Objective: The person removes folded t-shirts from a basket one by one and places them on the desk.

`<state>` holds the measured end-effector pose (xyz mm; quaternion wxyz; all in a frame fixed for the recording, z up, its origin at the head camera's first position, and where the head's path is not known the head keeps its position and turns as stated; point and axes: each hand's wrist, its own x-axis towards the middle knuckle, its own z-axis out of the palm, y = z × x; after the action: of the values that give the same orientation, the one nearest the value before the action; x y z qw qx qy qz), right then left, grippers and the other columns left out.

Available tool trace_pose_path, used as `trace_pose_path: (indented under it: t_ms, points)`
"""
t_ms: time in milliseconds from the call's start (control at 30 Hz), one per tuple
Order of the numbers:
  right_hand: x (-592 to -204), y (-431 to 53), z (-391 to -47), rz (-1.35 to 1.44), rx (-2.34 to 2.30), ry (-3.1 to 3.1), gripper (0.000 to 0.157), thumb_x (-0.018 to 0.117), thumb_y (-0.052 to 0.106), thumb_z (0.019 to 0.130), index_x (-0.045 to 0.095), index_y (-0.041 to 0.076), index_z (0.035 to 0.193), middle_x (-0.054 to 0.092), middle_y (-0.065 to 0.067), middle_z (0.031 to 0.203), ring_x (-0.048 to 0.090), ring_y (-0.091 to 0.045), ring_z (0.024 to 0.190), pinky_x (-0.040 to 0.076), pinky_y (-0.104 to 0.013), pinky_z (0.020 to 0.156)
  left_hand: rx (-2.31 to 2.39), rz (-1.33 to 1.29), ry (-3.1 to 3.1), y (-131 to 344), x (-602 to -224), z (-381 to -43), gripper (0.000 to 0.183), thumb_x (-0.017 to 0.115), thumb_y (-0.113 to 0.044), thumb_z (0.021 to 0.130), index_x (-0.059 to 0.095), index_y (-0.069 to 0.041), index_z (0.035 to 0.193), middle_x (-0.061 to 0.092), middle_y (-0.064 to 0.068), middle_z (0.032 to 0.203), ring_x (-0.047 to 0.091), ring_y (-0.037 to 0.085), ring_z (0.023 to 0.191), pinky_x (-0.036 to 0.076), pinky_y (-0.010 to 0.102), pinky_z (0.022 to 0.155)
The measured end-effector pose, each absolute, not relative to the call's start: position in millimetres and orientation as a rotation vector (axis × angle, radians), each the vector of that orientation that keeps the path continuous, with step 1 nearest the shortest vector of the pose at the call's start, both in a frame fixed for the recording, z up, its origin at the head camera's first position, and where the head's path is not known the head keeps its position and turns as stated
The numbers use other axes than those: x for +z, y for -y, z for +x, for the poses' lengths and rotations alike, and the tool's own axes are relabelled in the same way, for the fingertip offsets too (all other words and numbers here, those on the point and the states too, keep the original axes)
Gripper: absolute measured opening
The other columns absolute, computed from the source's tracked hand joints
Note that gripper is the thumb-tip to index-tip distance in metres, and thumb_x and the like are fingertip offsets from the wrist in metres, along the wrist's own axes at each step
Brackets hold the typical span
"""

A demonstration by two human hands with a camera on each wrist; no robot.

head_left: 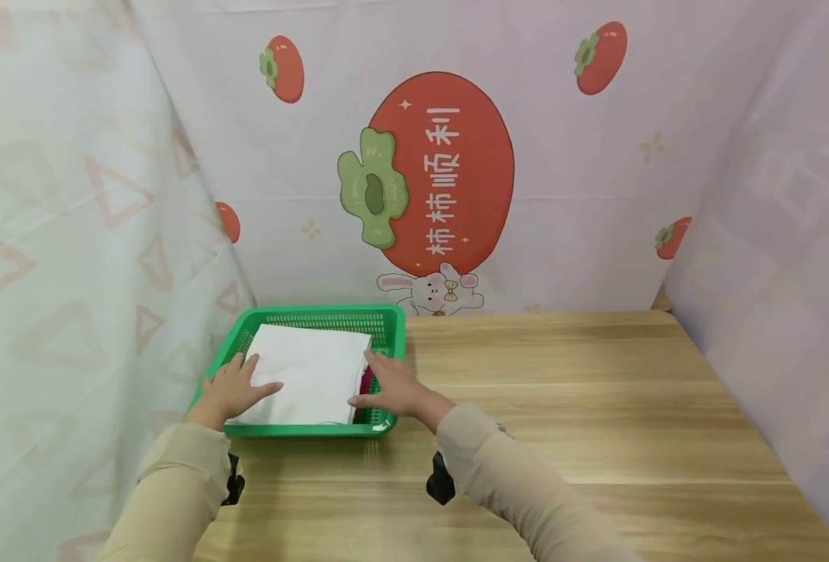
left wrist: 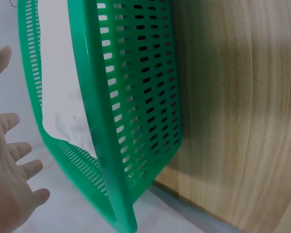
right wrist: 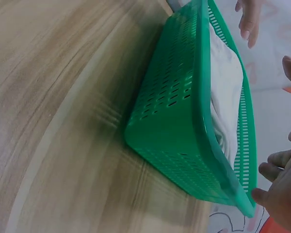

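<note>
Folded white cloth (head_left: 309, 371) lies on top inside a green plastic basket (head_left: 395, 336), with a strip of dark pink fabric (head_left: 366, 381) showing at its right side. Over the basket's left part is my left hand (head_left: 230, 389), fingers spread and thumb pointing right. My right hand (head_left: 395, 386) hovers at the right rim, its fingers extended toward the cloth. In the left wrist view the left hand (left wrist: 9, 170) is apart from the rim, holding nothing. The right wrist view has the right hand (right wrist: 283, 189) beside the basket's rim, its fingers loosely bent and holding nothing.
The basket stands at the back left of a wooden table (head_left: 562, 406), close to the left curtain (head_left: 70, 273). A printed curtain (head_left: 555, 257) with persimmons hangs behind the table, and another pale curtain (head_left: 773, 273) borders the right side.
</note>
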<state>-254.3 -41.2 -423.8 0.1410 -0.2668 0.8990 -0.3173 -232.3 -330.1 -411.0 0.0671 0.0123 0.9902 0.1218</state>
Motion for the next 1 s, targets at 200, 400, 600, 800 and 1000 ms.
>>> trace_pose_path:
  t_ms: [200, 400, 600, 800, 1000]
  points:
    - [-429.1, 43.0, -254.7, -0.695, -1.119, -2.465, 0.079, 0.056, 0.044, 0.079, 0.018, 0.006, 0.138, 0.025, -0.006, 0.139, 0.023, -0.022, 0.125, 0.026, -0.04, 0.096, 0.525, 0.016, -2.922, 334.7, -418.1, -233.5, 0.086, 0.044, -0.055, 0.081, 0.019, 0.009, 0.133, 0.015, 0.037, 0.13, 0.014, 0.051, 0.116, 0.015, 0.066, 0.084]
    - [-431.1, 44.5, -254.8, -0.666, -1.174, -2.452, 0.064, 0.055, 0.028, 0.084, 0.026, 0.002, 0.135, 0.029, -0.011, 0.136, 0.027, -0.024, 0.123, 0.027, -0.038, 0.096, 0.636, 0.013, -2.86, 338.6, -425.4, -234.6, 0.086, 0.047, -0.049, 0.082, 0.016, 0.016, 0.13, 0.017, 0.038, 0.129, 0.015, 0.051, 0.116, 0.017, 0.06, 0.089]
    - [-435.5, 51.6, -255.6, -0.647, -1.225, -2.44, 0.059, 0.055, 0.032, 0.083, 0.034, 0.005, 0.131, 0.04, -0.011, 0.129, 0.038, -0.024, 0.115, 0.034, -0.039, 0.09, 0.749, -0.088, -2.814, 347.5, -433.3, -235.9, 0.093, 0.047, -0.054, 0.08, 0.014, 0.018, 0.129, 0.015, 0.039, 0.128, 0.014, 0.052, 0.116, 0.015, 0.059, 0.09]
    - [-438.4, 62.0, -254.2, -0.566, -1.306, -2.364, 0.056, 0.056, 0.026, 0.083, 0.035, 0.002, 0.13, 0.042, -0.015, 0.126, 0.04, -0.028, 0.113, 0.035, -0.041, 0.089, 0.831, -0.13, -2.729, 350.4, -433.4, -229.2, 0.086, 0.046, -0.043, 0.085, 0.008, 0.021, 0.128, 0.008, 0.041, 0.128, 0.01, 0.052, 0.116, 0.016, 0.057, 0.092]
    - [-439.0, 70.2, -251.9, -0.48, -1.281, -2.345, 0.056, 0.055, 0.028, 0.083, 0.035, 0.003, 0.129, 0.04, -0.014, 0.127, 0.038, -0.027, 0.114, 0.035, -0.042, 0.088, 0.846, -0.185, -2.67, 351.8, -440.5, -230.9, 0.085, 0.045, -0.04, 0.087, 0.003, 0.022, 0.127, 0.003, 0.041, 0.129, 0.007, 0.052, 0.117, 0.015, 0.056, 0.093]
